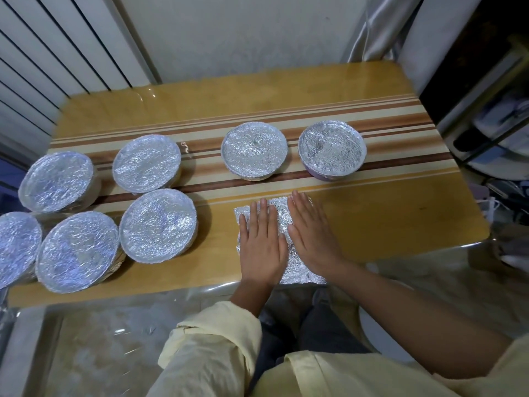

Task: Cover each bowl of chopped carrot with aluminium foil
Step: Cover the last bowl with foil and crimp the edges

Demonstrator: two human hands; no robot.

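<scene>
No readable text anywhere.

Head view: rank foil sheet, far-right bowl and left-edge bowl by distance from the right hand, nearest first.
1. foil sheet: under the right hand, touching.
2. far-right bowl: far side, just ahead of it.
3. left-edge bowl: far left, near side.

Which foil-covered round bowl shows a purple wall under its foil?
The far-right foil-covered bowl, rightmost of the back pair; no other bowl shows a purple wall.
</scene>
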